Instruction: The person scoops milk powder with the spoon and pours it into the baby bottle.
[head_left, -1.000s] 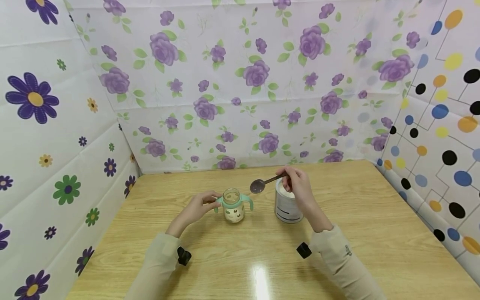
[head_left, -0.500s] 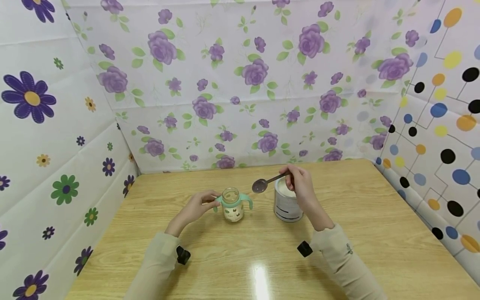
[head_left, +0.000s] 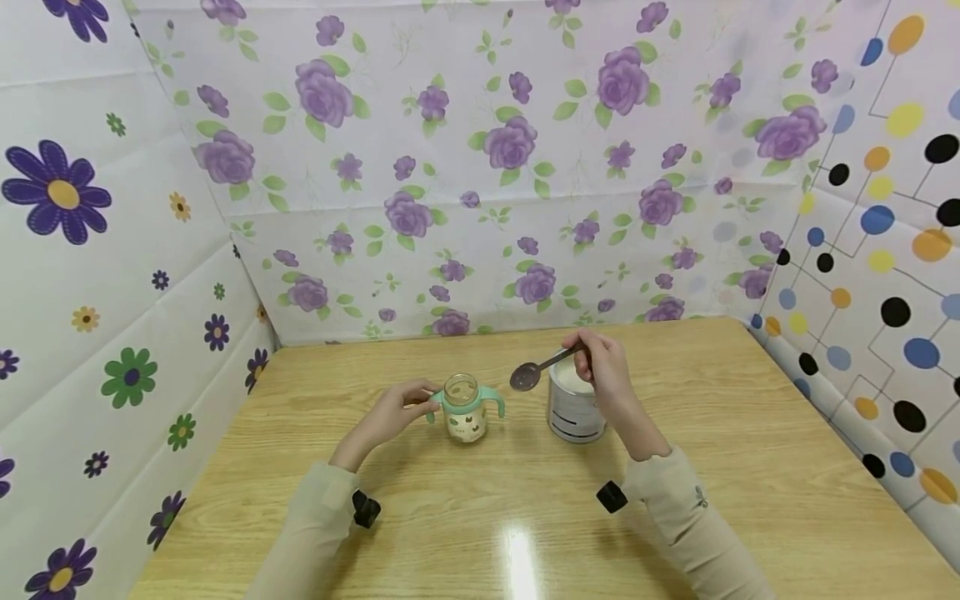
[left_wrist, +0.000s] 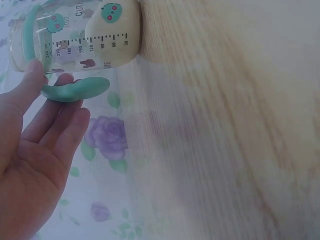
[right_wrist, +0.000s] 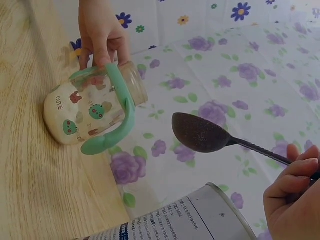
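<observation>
A clear baby bottle point(head_left: 466, 423) with a mint-green collar and two handles stands upright on the table, its mouth uncovered. Pale powder fills its lower part, as the left wrist view shows. My left hand point(head_left: 393, 412) pinches the near-left handle point(left_wrist: 77, 90) between thumb and fingers. Up over the rim of a powder can point(head_left: 576, 417), my right hand point(head_left: 603, 371) grips a dark spoon point(head_left: 526, 377) by its handle. The spoon's bowl point(right_wrist: 200, 132) hangs in the air between bottle and can, with only specks of powder showing in it. Off-white powder shows inside the open can.
All of this is on a light wooden table point(head_left: 480, 517). A purple-rose cloth point(head_left: 465, 167) hangs along the back edge, with a daisy-print cloth point(head_left: 135, 292) at the left and a dotted one point(head_left: 885, 292) at the right.
The spoon and my right hand have shifted slightly right, the bowl moving away from the bottle toward the can and dipping a little. My left hand keeps its hold on the bottle handle.
</observation>
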